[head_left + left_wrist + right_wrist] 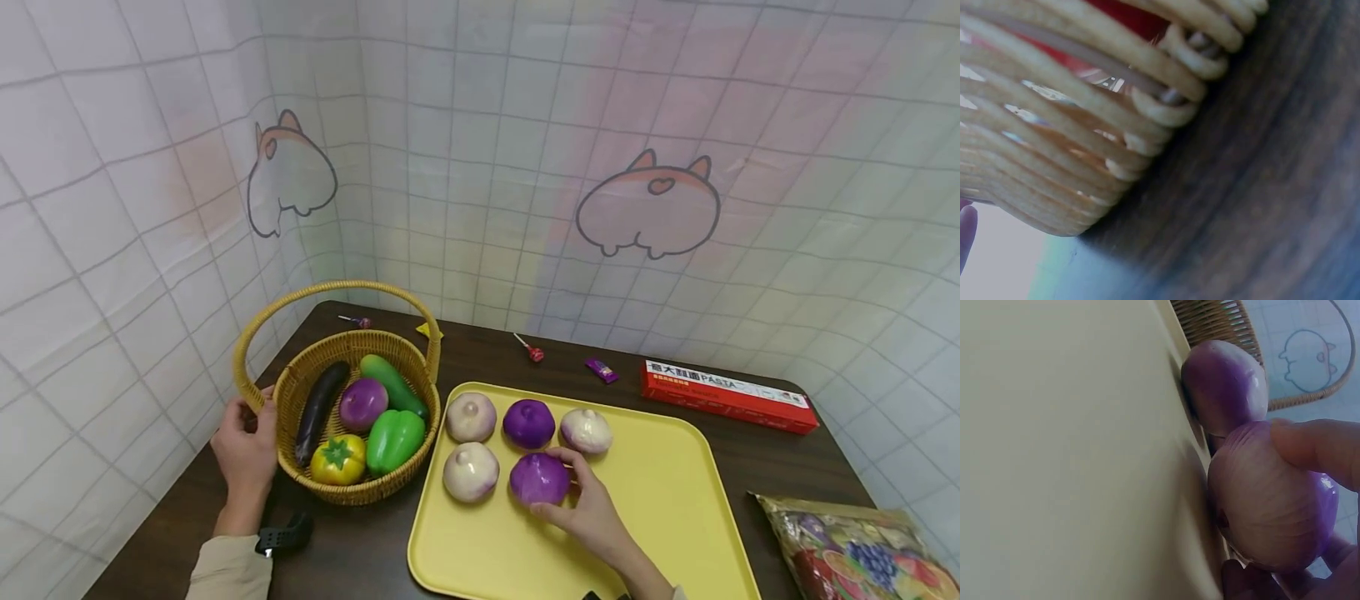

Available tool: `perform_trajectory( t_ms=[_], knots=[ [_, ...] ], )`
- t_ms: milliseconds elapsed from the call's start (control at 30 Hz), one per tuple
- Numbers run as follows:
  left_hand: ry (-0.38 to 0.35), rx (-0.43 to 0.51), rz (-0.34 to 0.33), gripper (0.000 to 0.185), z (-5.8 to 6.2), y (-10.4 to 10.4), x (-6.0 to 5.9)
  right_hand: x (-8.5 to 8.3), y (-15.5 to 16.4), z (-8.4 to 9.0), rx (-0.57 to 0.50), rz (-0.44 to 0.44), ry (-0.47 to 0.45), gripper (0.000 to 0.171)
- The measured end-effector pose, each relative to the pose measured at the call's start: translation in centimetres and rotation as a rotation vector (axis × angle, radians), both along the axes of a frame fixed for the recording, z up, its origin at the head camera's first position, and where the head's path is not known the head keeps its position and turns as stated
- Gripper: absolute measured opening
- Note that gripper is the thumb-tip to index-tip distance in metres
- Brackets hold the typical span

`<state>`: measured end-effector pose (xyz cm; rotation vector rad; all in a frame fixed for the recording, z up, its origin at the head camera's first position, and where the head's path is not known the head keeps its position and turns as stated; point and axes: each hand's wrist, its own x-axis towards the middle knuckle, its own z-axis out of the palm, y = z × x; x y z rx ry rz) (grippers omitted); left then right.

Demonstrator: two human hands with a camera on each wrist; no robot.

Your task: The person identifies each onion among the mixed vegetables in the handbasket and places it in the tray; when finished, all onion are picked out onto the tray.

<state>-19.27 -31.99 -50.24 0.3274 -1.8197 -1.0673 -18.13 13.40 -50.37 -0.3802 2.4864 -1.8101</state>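
Observation:
My right hand (pixel 585 504) holds a purple onion (pixel 540 479) between thumb and fingers, low over the yellow tray (pixel 645 533). In the right wrist view this onion (pixel 1272 500) shows a pale, ribbed side, with another onion (pixel 1225 387) beyond it. Around it on the tray are several more onions: a second purple one (pixel 528 423) and pale ones such as the front left one (pixel 471 472). At the left, my left hand (pixel 247 446) grips the wicker basket (pixel 352 492) where its handle meets the rim. The left wrist view shows the basket's woven side (pixel 1054 144) close up.
In the basket lie an eggplant (pixel 322 408), an onion (pixel 363 405), a cucumber (pixel 393 385), a green pepper (pixel 396 442) and a yellow tomato-like vegetable (pixel 339 460). Lollipops and small candies lie behind. A red pasta box (pixel 727 400) and a printed bag (pixel 862 550) stand right.

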Motion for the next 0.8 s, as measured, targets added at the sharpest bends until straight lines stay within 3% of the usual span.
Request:
perform_trajectory(
  t_ms=[300, 633, 800],
  knots=[
    [-0.009, 0.014, -0.01, 0.022, 0.17, -0.08, 0.01, 0.23, -0.23, -0.12, -0.043, 0.035, 0.045, 0.076],
    [0.003, 0.016, -0.003, 0.025, 0.33, 0.03, 0.14, -0.27, -0.17, -0.51, -0.018, 0.096, 0.025, 0.084],
    [-0.016, 0.016, 0.001, 0.024, 0.31, 0.25, 0.04, -0.29, 0.63, 0.05, 0.022, 0.085, 0.02, 0.077]
  ],
)
